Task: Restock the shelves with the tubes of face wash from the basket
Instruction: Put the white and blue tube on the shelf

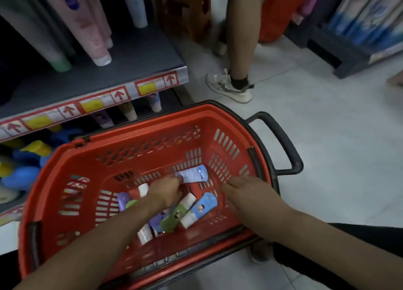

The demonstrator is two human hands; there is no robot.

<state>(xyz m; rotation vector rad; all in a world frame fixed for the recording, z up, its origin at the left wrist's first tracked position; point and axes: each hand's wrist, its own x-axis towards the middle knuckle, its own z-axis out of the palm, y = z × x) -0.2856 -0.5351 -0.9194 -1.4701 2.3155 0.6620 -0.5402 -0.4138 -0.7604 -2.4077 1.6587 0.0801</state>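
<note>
Head view: the step in hand is the pick-up, with both hands down inside the red basket (pixel 135 135) and no tube lifted out yet. The left hand (pixel 166 192) is at the basket's middle, its fingertips on the near end of a pale tube (pixel 194 173) that lies against the basket's far wall. Blur hides whether that grip is clamped on the tube or only touching it, so I cannot tell. The right hand (pixel 246 195) hovers by the basket's right wall, fingers straight and apart, holding nothing. More stock lies loose on the basket's floor: a blue tube (pixel 206 203) and a green tube (pixel 173 219) just under the hands, and a purple tube (pixel 123 199) toward the basket's left side.

The shelf (pixel 135 58) stands beyond the basket's far-left corner, with open space at its front. I judge the next move calls for a firm hold round the pale tube, then a lift clear of the basket's rim and a carry left and up, to set it cap-down like its neighbours
</note>
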